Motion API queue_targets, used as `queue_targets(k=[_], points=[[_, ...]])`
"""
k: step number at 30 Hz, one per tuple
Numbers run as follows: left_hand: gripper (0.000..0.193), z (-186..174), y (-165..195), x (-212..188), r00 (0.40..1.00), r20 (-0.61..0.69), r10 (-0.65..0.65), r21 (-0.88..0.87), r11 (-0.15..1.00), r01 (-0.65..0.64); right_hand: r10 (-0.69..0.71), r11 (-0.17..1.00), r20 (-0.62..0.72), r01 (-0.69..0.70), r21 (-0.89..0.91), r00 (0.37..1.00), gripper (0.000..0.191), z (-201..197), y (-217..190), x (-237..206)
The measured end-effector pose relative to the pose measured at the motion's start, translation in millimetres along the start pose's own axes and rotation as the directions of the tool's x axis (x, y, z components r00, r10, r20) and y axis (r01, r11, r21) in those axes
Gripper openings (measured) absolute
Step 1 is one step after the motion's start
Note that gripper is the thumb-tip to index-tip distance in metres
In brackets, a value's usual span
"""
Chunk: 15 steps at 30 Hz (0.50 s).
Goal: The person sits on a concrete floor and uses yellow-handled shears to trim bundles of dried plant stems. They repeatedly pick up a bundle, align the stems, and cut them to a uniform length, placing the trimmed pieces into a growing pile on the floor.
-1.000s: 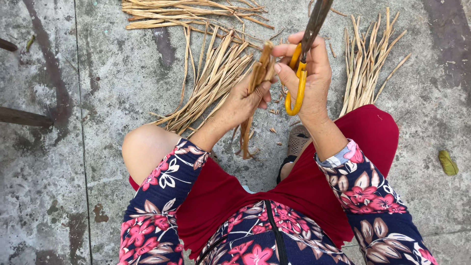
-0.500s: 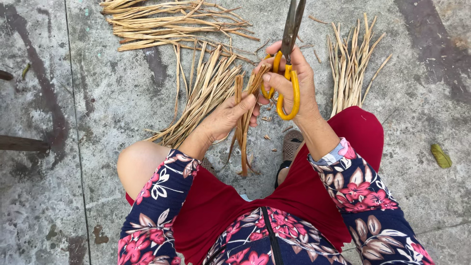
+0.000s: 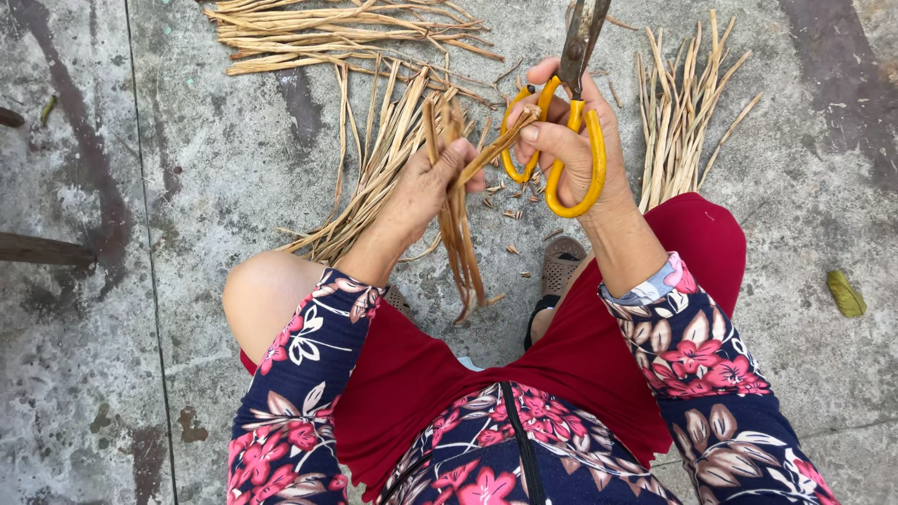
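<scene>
A seated person's left hand (image 3: 426, 187) pinches a small bunch of dry straw-coloured strips (image 3: 458, 234), which hangs down between the knees, while the right hand (image 3: 575, 140) grips one pair of yellow-handled scissors (image 3: 566, 112), fingers through the loops and thumb pressed on the upper end of a strip. Compared with a second ago, the hands have drawn closer together and the scissors have tilted more upright, blades pointing away and seemingly shut, suggesting a cut just finished. Small cut bits (image 3: 510, 215) lie scattered on the concrete floor (image 3: 187, 187) below. Three piles of strips lie around: one (image 3: 337, 33) at top, one (image 3: 374, 168) beside the left hand, one (image 3: 683, 112) at right. One green leaf (image 3: 845, 293) lies far right.
</scene>
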<state>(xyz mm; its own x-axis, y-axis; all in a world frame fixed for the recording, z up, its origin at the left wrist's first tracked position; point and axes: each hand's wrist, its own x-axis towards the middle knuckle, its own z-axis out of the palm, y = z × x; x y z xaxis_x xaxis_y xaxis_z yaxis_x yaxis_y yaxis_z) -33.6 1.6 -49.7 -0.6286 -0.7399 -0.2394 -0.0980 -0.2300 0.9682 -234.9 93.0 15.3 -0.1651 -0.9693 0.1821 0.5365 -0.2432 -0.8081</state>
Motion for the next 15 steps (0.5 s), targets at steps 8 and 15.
queue_targets(k=[8,15], points=[[0.018,-20,-3,16,0.852,-0.248,0.460,0.296,0.874,-0.386,-0.076,0.997,-0.014,0.076,-0.010,0.997,0.046,-3,-4,-2],[0.021,0,30,-9,0.963,-0.114,0.245,-0.050,0.966,-0.252,-0.042,0.989,0.045,0.048,-0.137,0.998,0.045,-5,-4,1]])
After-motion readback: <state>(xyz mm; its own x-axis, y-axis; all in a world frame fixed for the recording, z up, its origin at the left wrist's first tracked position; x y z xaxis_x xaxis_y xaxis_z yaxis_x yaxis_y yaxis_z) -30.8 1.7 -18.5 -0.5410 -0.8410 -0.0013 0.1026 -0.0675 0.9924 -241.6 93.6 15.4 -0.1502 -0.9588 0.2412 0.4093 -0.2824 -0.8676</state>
